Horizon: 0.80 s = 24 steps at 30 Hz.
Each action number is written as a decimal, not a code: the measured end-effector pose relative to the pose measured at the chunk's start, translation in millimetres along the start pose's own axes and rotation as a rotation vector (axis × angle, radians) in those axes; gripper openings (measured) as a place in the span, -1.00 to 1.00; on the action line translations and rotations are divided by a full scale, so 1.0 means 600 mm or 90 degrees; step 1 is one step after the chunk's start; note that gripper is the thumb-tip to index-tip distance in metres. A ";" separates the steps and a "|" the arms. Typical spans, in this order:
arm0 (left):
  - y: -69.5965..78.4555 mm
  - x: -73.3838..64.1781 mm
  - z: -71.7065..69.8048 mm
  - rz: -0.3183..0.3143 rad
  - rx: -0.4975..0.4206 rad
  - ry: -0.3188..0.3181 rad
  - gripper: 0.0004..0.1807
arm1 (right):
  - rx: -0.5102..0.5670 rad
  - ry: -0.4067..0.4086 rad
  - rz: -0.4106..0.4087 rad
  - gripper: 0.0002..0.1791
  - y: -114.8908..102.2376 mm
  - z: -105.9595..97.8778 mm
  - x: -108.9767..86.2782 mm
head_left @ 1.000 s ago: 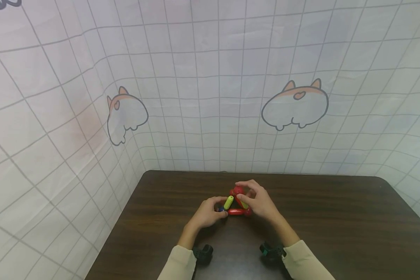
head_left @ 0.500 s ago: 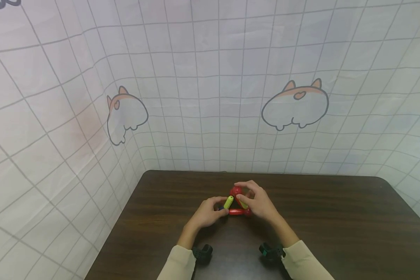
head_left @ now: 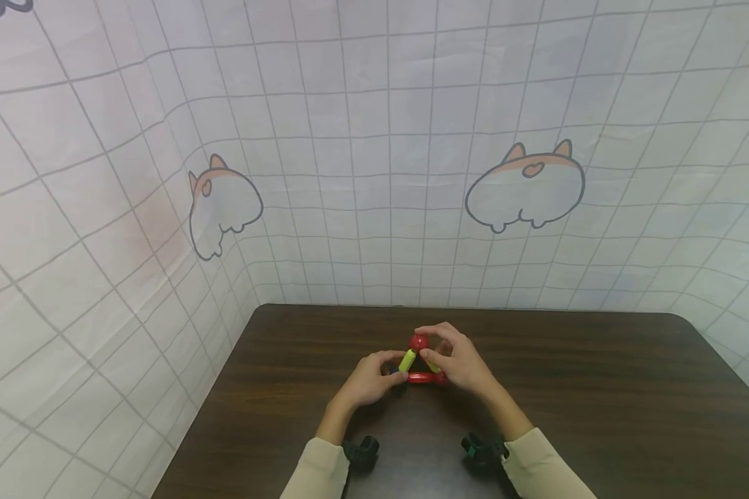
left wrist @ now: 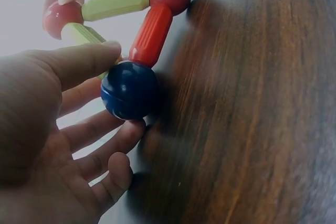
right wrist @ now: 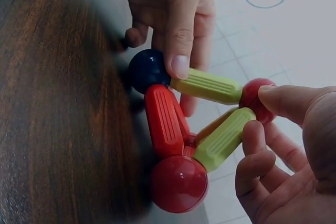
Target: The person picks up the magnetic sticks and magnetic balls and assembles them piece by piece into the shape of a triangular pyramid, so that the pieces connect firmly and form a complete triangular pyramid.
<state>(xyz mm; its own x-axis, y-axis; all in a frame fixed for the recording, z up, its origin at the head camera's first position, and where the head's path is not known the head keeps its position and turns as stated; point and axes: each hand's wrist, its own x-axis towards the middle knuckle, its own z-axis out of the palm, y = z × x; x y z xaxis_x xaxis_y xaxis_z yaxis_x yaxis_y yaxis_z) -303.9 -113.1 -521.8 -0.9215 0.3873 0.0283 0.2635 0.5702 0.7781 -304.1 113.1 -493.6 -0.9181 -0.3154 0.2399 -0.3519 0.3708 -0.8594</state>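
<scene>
A frame of magnetic sticks and balls stands at the middle of the table, peaked at a red ball. My right hand pinches this peak ball between thumb and fingers. Yellow-green sticks slope down from it, one to a blue ball and another to a lower red ball. A red stick joins the two lower balls. My left hand grips the yellow-green stick at the blue ball, thumb across the joint. More red and yellow pieces behind are partly hidden.
The dark wood-grain table extends to both sides. A white gridded curtain with cartoon animals hangs behind and along the left. Black wrist cameras sit under both wrists, close over the tabletop.
My right hand has shifted slightly left with the peak red ball, which now sits at the top of the left yellow-green stick. The left hand has stayed nearly still.
</scene>
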 end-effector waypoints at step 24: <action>-0.008 -0.002 -0.007 0.005 -0.005 0.011 -0.53 | -0.143 -0.196 0.040 -0.67 0.042 -0.066 -0.006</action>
<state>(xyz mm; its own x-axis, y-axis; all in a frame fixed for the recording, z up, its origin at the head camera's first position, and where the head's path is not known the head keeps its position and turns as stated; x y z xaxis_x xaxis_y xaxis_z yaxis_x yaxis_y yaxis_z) -305.5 -119.4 -522.9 -0.9241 0.3795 0.0449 0.2686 0.5615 0.7827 -317.0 158.5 -498.3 -0.8530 -0.5217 0.0138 -0.3596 0.5684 -0.7400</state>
